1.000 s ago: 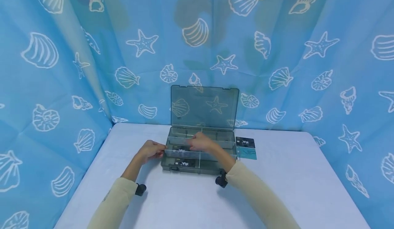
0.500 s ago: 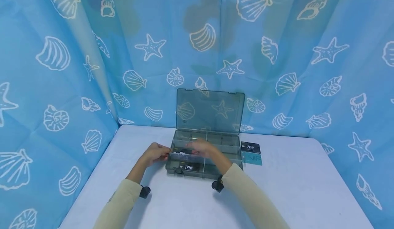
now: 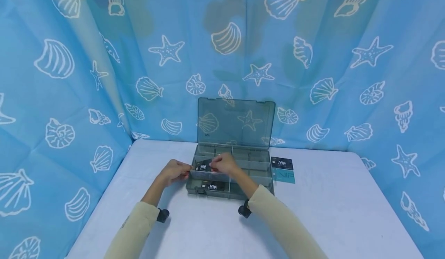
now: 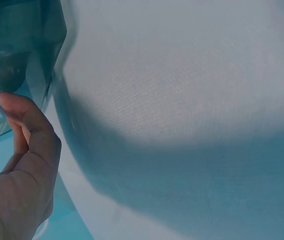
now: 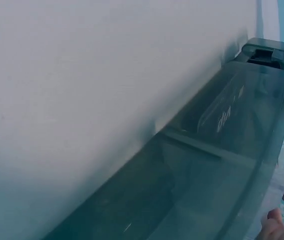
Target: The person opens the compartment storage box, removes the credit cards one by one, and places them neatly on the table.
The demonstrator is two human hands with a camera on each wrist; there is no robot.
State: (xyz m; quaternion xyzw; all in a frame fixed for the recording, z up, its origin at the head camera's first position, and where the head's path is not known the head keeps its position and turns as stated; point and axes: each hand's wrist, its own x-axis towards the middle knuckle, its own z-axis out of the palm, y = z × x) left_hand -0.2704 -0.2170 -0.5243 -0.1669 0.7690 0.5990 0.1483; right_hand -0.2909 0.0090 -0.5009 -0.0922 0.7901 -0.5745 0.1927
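A grey see-through compartment box (image 3: 240,198) stands on the table with its lid (image 3: 236,123) raised at the back. My right hand (image 3: 226,164) pinches the right end of a black Vip card (image 3: 202,166), which sits tilted in the middle left compartment. At the box's left side, my left hand (image 3: 174,171) holds the wall between thumb and fingers; the left wrist view shows this grip close up. Another black Vip card (image 3: 213,186) lies in the front left compartment. In the right wrist view, the fingers of my right hand (image 5: 276,229) show only partly, beyond the box.
Right of the box, a black Vip card (image 3: 282,163) and a teal card (image 3: 283,176) lie on the white table (image 3: 208,228). A blue curtain (image 3: 167,81) with shell prints hangs behind and at the sides. Clear dividers (image 3: 230,183) split the box.
My right hand has drawn back slightly, and the card in the middle left compartment now shows more fully, tilted up at its right end. My left hand stays at the box's side.
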